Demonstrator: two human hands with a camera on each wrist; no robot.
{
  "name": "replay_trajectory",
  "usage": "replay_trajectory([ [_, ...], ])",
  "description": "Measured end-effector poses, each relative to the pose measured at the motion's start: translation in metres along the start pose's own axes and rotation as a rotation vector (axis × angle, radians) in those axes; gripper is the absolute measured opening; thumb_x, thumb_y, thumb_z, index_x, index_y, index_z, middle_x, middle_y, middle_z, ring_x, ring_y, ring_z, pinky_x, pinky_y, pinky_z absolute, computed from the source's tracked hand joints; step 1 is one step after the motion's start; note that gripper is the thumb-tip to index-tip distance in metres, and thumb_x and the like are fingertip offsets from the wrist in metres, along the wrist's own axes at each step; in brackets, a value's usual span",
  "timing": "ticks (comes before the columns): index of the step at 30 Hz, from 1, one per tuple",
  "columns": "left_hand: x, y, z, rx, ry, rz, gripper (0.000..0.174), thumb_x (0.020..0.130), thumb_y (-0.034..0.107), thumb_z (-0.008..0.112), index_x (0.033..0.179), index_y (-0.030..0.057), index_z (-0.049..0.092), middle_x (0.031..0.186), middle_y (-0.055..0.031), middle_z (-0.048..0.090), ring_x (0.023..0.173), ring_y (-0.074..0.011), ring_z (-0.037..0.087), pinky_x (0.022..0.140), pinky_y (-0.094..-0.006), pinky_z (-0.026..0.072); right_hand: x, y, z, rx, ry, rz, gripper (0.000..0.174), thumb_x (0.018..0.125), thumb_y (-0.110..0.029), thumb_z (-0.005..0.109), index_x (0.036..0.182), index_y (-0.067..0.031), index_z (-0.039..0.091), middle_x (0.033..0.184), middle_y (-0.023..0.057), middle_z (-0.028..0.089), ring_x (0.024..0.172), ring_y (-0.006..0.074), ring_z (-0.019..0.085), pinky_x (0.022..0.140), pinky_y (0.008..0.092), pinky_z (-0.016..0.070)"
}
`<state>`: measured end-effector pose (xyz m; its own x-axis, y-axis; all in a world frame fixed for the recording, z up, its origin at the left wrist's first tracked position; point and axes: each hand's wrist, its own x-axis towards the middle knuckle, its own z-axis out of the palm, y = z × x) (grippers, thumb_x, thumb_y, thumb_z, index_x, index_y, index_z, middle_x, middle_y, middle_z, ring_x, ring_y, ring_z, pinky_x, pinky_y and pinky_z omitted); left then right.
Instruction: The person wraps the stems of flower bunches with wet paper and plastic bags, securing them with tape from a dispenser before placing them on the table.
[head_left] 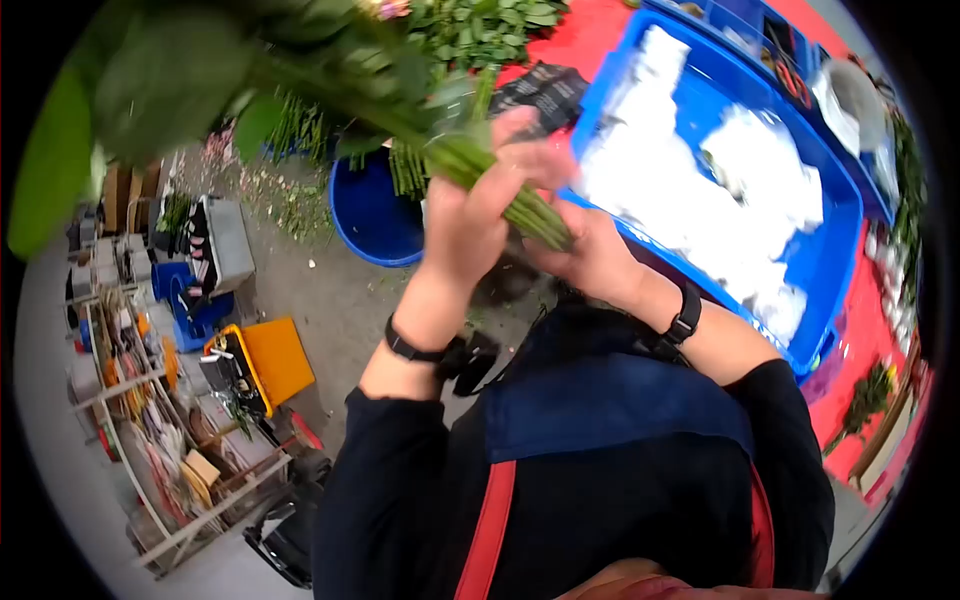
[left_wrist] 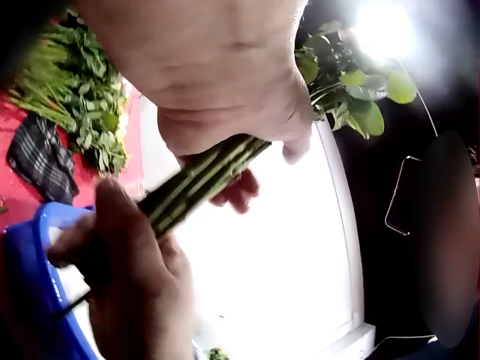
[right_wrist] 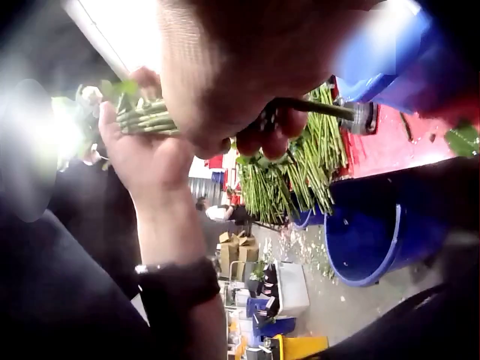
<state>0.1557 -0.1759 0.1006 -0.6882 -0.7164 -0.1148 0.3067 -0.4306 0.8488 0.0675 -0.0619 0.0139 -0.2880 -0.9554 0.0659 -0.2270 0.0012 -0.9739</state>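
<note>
Flower stems [head_left: 540, 218], encircled by the left hand [head_left: 462, 232] beside the blue tub [head_left: 600, 92]; best held snug, uncrushed and even-ended, near a right hand [head_left: 597, 255] too blurred to tell its grip.

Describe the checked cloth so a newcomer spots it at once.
Find the large blue tray on the red surface. Beside its rim, toward the leafy bunches, lies the crumpled cloth. Dark with pale crossing lines, it differs from its green and plain blue neighbours.
</note>
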Motion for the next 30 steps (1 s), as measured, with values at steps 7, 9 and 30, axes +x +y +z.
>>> replay_trajectory([
  [7,-0.094,0.003,0.041,1.479,-0.652,0.129,0.039,0.075,0.026,0.079,0.103,0.0031,0.064,0.088,-0.0127,0.068,0.082,-0.0245,0.067,0.071,-0.0358,0.0511,-0.062,-0.012,-0.067,-0.6,-0.096,-0.239,0.033,0.061,-0.021,0.079,0.078,-0.0046,0.054,0.067,0.0139,0.06,0.066,0.0344,0.063,0.059,0.0428,0.0494],
  [9,-0.088,-0.015,0.062,1.581,-0.708,0.59,0.038,0.073,0.024,0.08,0.1,0.0027,0.064,0.083,-0.0123,0.068,0.073,-0.0234,0.067,0.065,-0.0356,0.0512,-0.081,-0.009,-0.077,-0.62,-0.093,-0.229,0.026,0.065,-0.017,0.074,0.077,-0.0045,0.054,0.066,0.0121,0.059,0.065,0.0328,0.063,0.057,0.0419,0.0489],
  [30,-0.083,-0.133,0.064,1.268,-0.309,-0.538,0.032,0.082,0.03,0.071,0.081,-0.0004,0.063,0.059,-0.0018,0.057,0.057,-0.0087,0.05,0.054,-0.0294,0.0434,-0.162,0.036,-0.2,-0.034,0.552,0.36,0.022,0.089,-0.017,0.061,0.097,0.0023,0.068,0.079,0.0125,0.068,0.071,0.0163,0.062,0.068,0.0314,0.05],
])
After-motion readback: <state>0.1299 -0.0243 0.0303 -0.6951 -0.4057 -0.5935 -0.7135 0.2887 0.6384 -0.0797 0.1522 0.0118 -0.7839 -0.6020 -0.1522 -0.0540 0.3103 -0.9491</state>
